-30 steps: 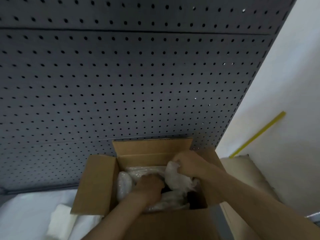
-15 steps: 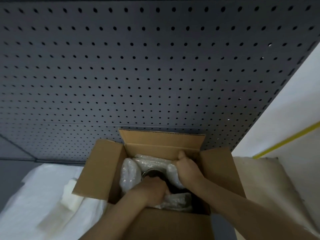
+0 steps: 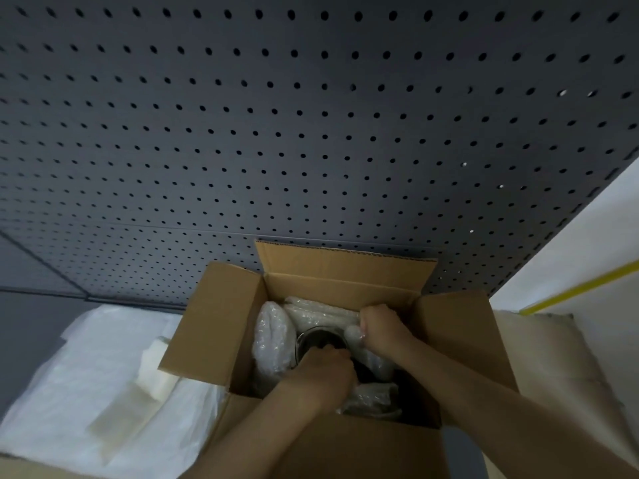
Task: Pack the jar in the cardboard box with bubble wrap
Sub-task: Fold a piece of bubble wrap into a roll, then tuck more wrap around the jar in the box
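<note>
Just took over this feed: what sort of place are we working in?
Probably a workshop or packing station: a dark pegboard backs the bench, an open cardboard box holds bubble wrap, and white foam sheets lie beside it.

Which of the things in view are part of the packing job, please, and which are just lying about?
Part of the job:
- brown cardboard box
- dark round-rimmed jar
- clear bubble wrap rolls
- left hand, on the jar
- right hand, gripping wrap

Lying about:
- white foam block
- white plastic sheet
- grey pegboard
</note>
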`<state>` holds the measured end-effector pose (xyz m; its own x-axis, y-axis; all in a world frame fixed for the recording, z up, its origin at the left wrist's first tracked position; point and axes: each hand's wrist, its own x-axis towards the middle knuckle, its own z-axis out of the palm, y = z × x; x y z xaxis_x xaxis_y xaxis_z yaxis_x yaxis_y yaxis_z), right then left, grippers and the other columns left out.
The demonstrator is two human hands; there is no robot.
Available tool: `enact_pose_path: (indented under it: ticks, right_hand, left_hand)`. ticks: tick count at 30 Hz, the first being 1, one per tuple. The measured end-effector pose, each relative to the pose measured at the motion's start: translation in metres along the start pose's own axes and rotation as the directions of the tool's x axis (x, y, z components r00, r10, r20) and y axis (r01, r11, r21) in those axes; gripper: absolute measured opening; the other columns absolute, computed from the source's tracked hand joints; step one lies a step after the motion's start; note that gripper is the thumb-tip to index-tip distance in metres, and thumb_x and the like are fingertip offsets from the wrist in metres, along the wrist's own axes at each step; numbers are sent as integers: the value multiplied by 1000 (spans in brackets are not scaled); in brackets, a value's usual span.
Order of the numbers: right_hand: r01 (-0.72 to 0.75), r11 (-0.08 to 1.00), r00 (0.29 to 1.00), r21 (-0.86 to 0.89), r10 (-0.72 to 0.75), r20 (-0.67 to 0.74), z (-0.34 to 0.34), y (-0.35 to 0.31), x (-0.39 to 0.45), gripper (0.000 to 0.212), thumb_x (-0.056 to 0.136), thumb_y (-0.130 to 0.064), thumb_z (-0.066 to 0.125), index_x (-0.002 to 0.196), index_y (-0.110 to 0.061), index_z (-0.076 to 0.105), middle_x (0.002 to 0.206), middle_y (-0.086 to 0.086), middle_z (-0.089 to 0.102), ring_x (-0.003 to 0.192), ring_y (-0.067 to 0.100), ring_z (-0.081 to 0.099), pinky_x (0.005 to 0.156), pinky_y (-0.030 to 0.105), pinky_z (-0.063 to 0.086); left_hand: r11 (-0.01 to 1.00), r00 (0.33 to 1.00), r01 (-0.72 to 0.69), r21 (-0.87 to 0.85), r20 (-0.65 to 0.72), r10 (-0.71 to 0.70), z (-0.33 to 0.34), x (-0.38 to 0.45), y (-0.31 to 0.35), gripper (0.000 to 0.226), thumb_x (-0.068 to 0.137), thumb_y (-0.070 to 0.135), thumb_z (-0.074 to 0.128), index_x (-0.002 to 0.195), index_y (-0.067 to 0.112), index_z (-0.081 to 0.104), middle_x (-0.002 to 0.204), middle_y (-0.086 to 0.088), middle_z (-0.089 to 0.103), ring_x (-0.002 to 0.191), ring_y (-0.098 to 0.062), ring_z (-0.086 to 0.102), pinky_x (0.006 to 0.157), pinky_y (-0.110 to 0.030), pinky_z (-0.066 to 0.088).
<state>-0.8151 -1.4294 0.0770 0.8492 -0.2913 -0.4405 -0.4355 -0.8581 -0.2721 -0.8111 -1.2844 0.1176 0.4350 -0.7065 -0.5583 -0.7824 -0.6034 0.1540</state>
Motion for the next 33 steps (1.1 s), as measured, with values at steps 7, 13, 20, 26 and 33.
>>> enact_pose_path:
  ticks: [7,13,20,26,33]
  right_hand:
    - [3,975,997,-224,15,76,5,-8,-1,20,87,-12,59,106,-9,64,117,9,65,107,25,63,78,30,48]
    - [-54,991,997,-124,61,54,-15,-7,-12,25,83,-22,67,105,-11,66,111,8,66,100,24,64,70,28,46]
    - [-7,1000,987,-15,10,163,-45,0,-34,30,79,-31,73,97,-8,67,98,5,67,87,20,62,75,30,53]
    - [10,999,999,40,-11,49,-85,-31,-63,23,86,-29,62,79,-7,66,85,7,67,86,25,65,69,28,50]
    - [112,992,993,57,-109,-48,-89,-153,-97,24,87,-30,61,96,-9,70,102,8,71,94,23,66,83,36,54]
  left_hand:
    - [1000,997,27,13,74,-28,0,11,9,39,96,21,52,130,1,52,133,-19,53,122,-34,48,104,-42,37]
    - [994,995,-64,86,84,56,-5,4,5,36,94,27,52,126,10,59,128,-15,57,115,-34,55,96,-44,43]
    - [991,995,13,-136,-98,-27,-15,-23,-6,36,99,21,43,132,18,54,135,-7,56,120,-25,55,104,-37,42]
    - [978,960,131,-164,-226,-167,-29,-66,-42,39,99,24,42,138,22,48,131,-6,53,112,-20,56,92,-26,48]
    - [951,878,309,-24,-377,-294,-38,-155,-121,26,89,14,52,113,13,60,113,-6,65,99,-25,64,83,-36,52]
